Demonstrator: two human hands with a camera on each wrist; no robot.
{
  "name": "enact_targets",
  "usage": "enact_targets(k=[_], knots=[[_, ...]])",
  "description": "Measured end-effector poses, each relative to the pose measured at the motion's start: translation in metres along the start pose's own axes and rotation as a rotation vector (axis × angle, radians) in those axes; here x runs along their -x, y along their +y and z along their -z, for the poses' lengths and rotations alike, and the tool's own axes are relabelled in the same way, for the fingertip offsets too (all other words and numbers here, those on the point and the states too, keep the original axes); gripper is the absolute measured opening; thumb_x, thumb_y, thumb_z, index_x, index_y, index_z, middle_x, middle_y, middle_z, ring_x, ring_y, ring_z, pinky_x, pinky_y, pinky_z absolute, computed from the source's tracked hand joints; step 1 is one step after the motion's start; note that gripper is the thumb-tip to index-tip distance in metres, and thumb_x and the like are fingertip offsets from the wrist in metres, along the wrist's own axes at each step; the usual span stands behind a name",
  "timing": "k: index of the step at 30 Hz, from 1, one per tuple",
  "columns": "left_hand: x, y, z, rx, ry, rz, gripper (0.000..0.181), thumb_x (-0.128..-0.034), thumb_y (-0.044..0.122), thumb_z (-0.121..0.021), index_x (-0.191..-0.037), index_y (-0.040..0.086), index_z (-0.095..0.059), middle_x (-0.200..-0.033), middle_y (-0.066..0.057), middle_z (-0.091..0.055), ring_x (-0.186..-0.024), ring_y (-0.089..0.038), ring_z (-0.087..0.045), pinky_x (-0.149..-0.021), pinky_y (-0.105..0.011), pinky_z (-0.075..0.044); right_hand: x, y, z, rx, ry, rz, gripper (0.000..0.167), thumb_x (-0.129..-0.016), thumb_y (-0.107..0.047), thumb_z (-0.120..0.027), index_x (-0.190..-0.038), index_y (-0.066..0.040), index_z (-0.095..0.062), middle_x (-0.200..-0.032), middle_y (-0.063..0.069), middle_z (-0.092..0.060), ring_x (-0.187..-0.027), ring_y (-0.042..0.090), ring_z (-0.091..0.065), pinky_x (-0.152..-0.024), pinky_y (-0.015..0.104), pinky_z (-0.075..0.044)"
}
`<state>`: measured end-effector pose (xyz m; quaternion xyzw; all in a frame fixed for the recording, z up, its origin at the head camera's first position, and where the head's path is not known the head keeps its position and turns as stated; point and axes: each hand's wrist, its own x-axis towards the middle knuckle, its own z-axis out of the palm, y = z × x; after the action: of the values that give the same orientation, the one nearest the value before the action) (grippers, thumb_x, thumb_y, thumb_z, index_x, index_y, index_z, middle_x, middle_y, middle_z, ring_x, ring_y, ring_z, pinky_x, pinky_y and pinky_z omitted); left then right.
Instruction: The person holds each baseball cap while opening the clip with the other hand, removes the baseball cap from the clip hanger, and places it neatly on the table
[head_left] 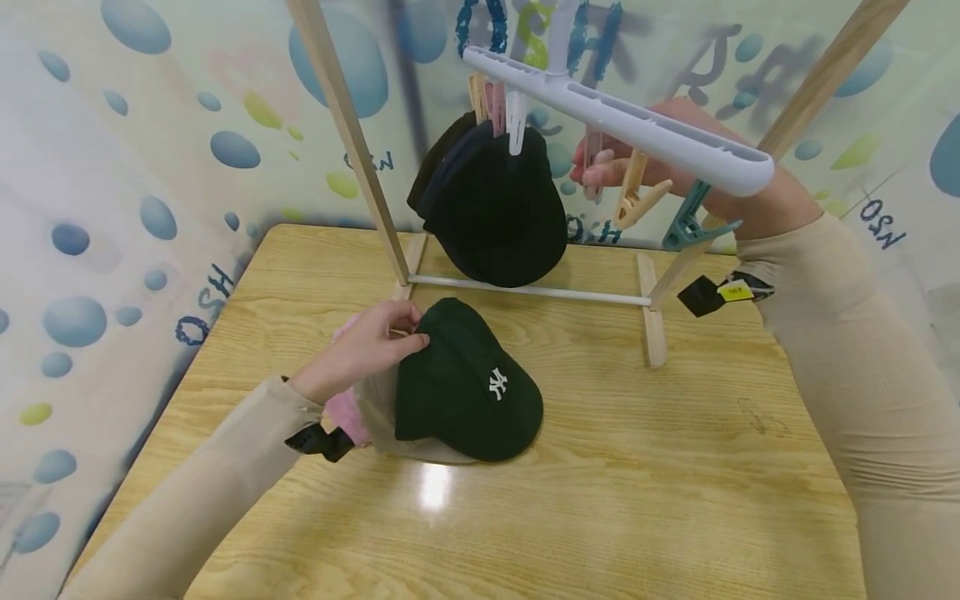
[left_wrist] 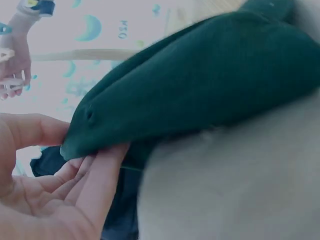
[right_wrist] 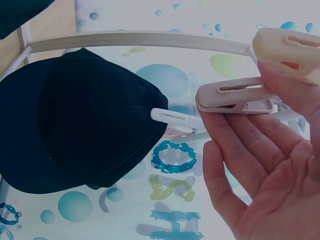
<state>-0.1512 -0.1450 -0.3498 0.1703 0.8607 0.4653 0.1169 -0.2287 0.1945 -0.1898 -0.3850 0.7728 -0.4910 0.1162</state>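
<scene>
A dark green cap (head_left: 468, 383) with a white emblem lies over a grey-beige cap (head_left: 377, 408) on the table. My left hand (head_left: 367, 346) pinches the green cap's rear edge between thumb and fingers; the left wrist view shows this green fabric (left_wrist: 190, 80) up close. At the hanger (head_left: 622, 117), my right hand (head_left: 622, 162) holds a pale clothespin (right_wrist: 235, 95), thumb on one side and fingers on the other. Dark caps (head_left: 502, 200) hang just left of it, the front one gripped by a white clothespin (head_left: 516, 122).
Beige (head_left: 633, 196) and teal (head_left: 693, 221) clothespins hang at the hanger's right end. Wooden posts (head_left: 352, 137) and a low white bar (head_left: 525, 289) frame the caps. Pink fabric (head_left: 345, 414) shows under the beige cap. A patterned backdrop stands behind the table (head_left: 600, 500).
</scene>
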Motion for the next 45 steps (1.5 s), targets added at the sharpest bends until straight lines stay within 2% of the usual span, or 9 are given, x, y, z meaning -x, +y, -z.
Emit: enact_targets(k=[5, 11, 16, 19, 23, 32, 39, 40, 45], knots=[[0.01, -0.012, 0.003, -0.018, 0.011, -0.013, 0.009, -0.0871, -0.003, -0.063, -0.085, -0.001, -0.055, -0.089, -0.011, -0.057, -0.074, -0.018, -0.058, -0.063, -0.029, -0.05, -0.003, -0.002, -0.002, 0.09, 0.034, -0.058, 0.016, -0.09, -0.013, -0.07, -0.098, 0.001, -0.069, -0.092, 0.012, -0.064, -0.093, 0.023, -0.054, -0.083, 0.032, -0.037], [0.021, -0.022, 0.008, 0.045, 0.002, 0.072, 0.01, -0.0897, -0.001, -0.061, -0.085, 0.0, -0.052, -0.094, -0.015, -0.058, -0.067, -0.016, -0.061, -0.056, -0.029, -0.05, -0.01, 0.001, -0.003, 0.203, 0.072, -0.135, 0.015, -0.087, -0.02, -0.074, -0.092, -0.006, -0.072, -0.091, 0.002, -0.068, -0.097, 0.016, -0.059, -0.084, 0.027, -0.039], [0.025, -0.025, 0.012, -0.092, 0.018, 0.05, 0.01, -0.0903, 0.004, -0.063, -0.085, 0.002, -0.055, -0.079, -0.008, -0.062, -0.056, -0.017, -0.059, -0.053, -0.029, -0.048, -0.007, 0.0, -0.003, 0.239, 0.112, -0.182, 0.02, -0.087, -0.019, -0.074, -0.098, -0.003, -0.071, -0.095, 0.003, -0.068, -0.094, 0.015, -0.059, -0.083, 0.028, -0.038], [0.025, -0.027, 0.013, -0.17, 0.014, -0.002, 0.011, -0.0895, 0.003, -0.064, -0.083, 0.003, -0.055, -0.067, -0.003, -0.058, -0.052, -0.016, -0.055, -0.052, -0.029, -0.044, -0.004, 0.0, -0.004, 0.167, 0.115, -0.182, 0.021, -0.087, -0.016, -0.074, -0.1, -0.001, -0.069, -0.096, 0.007, -0.067, -0.098, 0.019, -0.058, -0.085, 0.031, -0.037], [0.025, -0.028, 0.015, -0.247, 0.022, -0.039, 0.015, -0.0877, 0.003, -0.067, -0.079, 0.005, -0.055, -0.067, -0.002, -0.051, -0.056, -0.014, -0.048, -0.055, -0.03, -0.04, 0.0, 0.002, -0.004, 0.049, 0.104, -0.167, 0.019, -0.087, -0.013, -0.073, -0.101, -0.001, -0.069, -0.1, 0.011, -0.066, -0.103, 0.024, -0.057, -0.089, 0.035, -0.036], [0.027, -0.03, 0.018, -0.31, -0.005, -0.047, 0.021, -0.0872, 0.008, -0.071, -0.075, 0.008, -0.053, -0.067, -0.001, -0.045, -0.061, -0.015, -0.042, -0.057, -0.032, -0.036, -0.011, 0.013, 0.0, 0.046, 0.148, -0.247, 0.03, -0.087, -0.017, -0.073, -0.114, -0.004, -0.066, -0.098, 0.002, -0.065, -0.09, 0.018, -0.058, -0.083, 0.027, -0.038], [0.029, -0.03, 0.017, -0.307, 0.001, -0.052, 0.021, -0.0875, 0.009, -0.071, -0.075, 0.008, -0.054, -0.072, -0.005, -0.045, -0.063, -0.016, -0.041, -0.058, -0.032, -0.036, -0.015, 0.03, -0.004, -0.185, 0.113, -0.043, 0.012, -0.084, -0.002, -0.074, -0.094, -0.001, -0.068, -0.089, 0.008, -0.065, -0.085, 0.018, -0.063, -0.078, 0.023, -0.047], [0.029, -0.029, 0.017, -0.302, 0.001, -0.051, 0.02, -0.0876, 0.009, -0.071, -0.076, 0.008, -0.054, -0.072, -0.005, -0.045, -0.063, -0.016, -0.041, -0.058, -0.032, -0.036, -0.017, 0.032, -0.006, -0.201, 0.136, -0.074, 0.011, -0.084, -0.003, -0.073, -0.093, -0.007, -0.068, -0.088, 0.004, -0.067, -0.084, 0.015, -0.064, -0.077, 0.022, -0.049], [0.029, -0.028, 0.019, -0.276, 0.007, -0.073, 0.018, -0.0871, 0.007, -0.071, -0.077, 0.007, -0.056, -0.07, -0.002, -0.046, -0.061, -0.014, -0.041, -0.056, -0.03, -0.036, -0.017, 0.037, -0.005, -0.223, 0.11, -0.033, 0.011, -0.085, -0.004, -0.072, -0.096, -0.004, -0.068, -0.09, 0.006, -0.068, -0.085, 0.018, -0.061, -0.078, 0.024, -0.046]])
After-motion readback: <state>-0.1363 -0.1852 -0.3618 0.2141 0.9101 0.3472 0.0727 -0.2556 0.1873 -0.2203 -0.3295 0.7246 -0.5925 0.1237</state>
